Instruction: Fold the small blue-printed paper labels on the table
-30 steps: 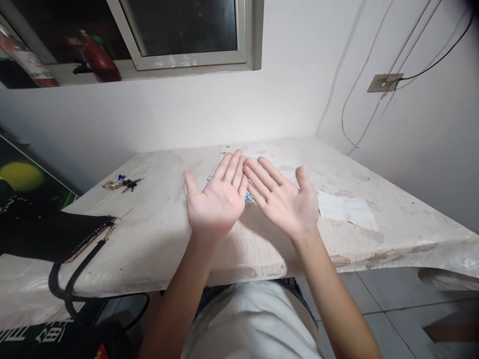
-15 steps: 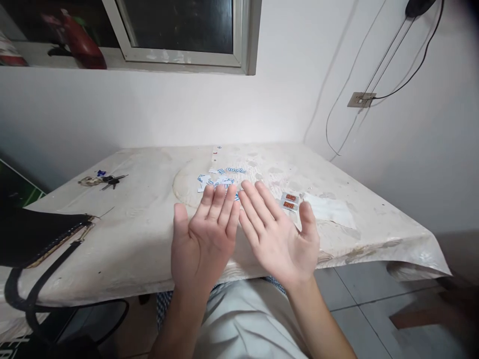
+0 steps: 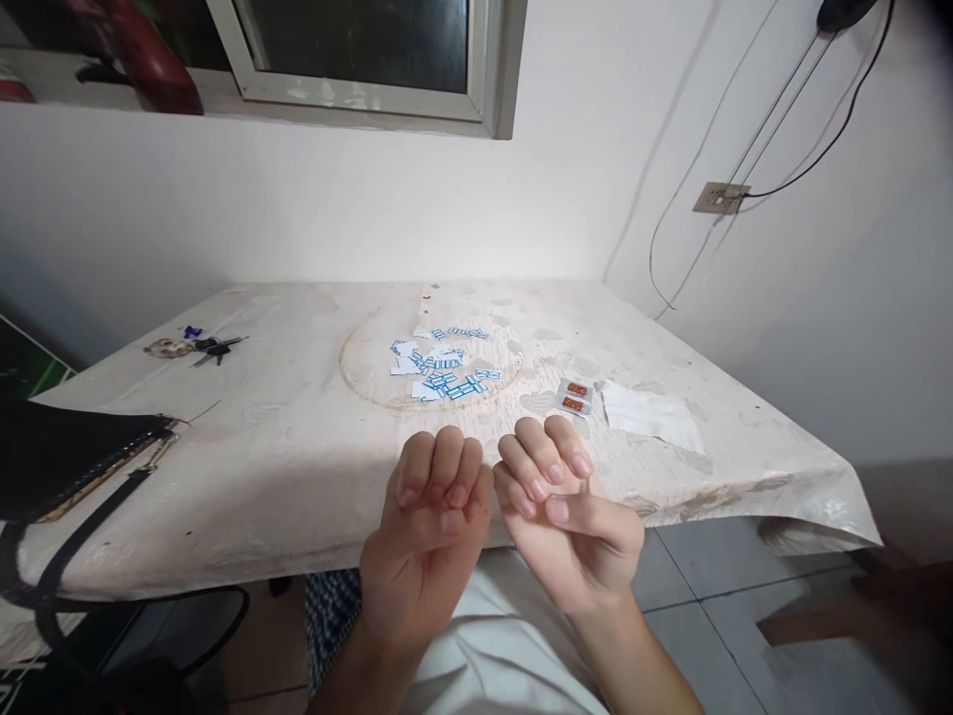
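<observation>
My left hand (image 3: 428, 536) is raised palm up at the table's front edge, its fingers curled in and the thumb folded across the palm. Beside it, little-finger sides close together, my right hand (image 3: 570, 516) is curled the same way, its thumb near the fingertips. I see nothing held in either. Beyond the hands, small white paper pieces with blue lines (image 3: 447, 387) lie scattered within a ring mark on the tablecloth (image 3: 298, 427). A silver blister pack with red-brown pills (image 3: 576, 397) lies past my right hand, next to a white tissue (image 3: 651, 417).
Keys (image 3: 213, 348) lie at the table's left side. A black bag (image 3: 81, 457) with a strap rests on the left front edge. At the back is the wall with a window (image 3: 357, 94); a cable runs to a wall socket (image 3: 721, 198) on the right.
Both hands were flat with fingers stretched out; now the fingers and thumbs have curled inward. The hands sit lower in view, so more of the paper pieces shows.
</observation>
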Motion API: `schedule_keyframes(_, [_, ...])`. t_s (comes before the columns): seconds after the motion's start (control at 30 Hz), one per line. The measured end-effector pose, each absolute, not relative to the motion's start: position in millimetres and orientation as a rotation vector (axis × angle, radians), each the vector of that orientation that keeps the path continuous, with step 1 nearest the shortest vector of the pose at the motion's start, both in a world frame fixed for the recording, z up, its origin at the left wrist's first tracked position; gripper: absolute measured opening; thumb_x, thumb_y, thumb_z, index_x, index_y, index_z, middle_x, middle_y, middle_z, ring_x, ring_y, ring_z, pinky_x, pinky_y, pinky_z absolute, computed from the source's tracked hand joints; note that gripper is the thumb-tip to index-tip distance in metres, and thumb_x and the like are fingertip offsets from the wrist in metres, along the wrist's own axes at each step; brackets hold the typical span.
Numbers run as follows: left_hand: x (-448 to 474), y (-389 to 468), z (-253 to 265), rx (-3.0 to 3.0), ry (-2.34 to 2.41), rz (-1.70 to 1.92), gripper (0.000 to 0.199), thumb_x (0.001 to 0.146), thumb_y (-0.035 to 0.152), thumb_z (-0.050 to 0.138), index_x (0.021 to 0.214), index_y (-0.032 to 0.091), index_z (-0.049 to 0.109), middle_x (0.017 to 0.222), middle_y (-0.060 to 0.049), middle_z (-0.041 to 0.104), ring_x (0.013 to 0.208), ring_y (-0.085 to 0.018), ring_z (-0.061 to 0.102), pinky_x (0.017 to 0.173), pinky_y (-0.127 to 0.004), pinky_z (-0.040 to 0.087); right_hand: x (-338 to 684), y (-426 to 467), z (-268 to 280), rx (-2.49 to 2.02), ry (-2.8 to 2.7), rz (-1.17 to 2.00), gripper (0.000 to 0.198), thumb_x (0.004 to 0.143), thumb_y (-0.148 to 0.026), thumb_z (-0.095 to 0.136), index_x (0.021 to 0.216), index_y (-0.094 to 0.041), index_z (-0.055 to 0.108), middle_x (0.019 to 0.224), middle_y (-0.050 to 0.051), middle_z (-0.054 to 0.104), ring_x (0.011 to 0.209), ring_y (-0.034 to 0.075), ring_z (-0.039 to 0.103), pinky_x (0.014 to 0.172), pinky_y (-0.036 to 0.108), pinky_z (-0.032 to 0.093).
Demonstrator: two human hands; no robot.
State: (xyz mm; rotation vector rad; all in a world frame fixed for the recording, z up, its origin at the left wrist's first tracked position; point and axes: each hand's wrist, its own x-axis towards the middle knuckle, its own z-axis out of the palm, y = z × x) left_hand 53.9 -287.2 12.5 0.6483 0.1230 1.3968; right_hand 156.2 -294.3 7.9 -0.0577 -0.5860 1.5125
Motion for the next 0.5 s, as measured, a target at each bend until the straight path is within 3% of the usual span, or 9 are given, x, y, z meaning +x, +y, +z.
schedule_keyframes(0.5, [55.1, -285.3, 8.2, 0.634, 0.117, 1.386, 0.036, 0.052, -0.002, 0.05, 0.055, 0.016, 0.019, 0.056, 0.003, 0.021, 0.052, -0.007, 0.029, 0.046, -0.014, 0.037, 155.9, -296.2, 5.7, -0.076, -0.607, 1.474, 0.03, 0.054, 0.0, 0.052, 0.066, -0.021, 0.034, 0.057, -0.005, 0.021, 0.054, 0.01, 0.025, 0.049, 0.023, 0.026])
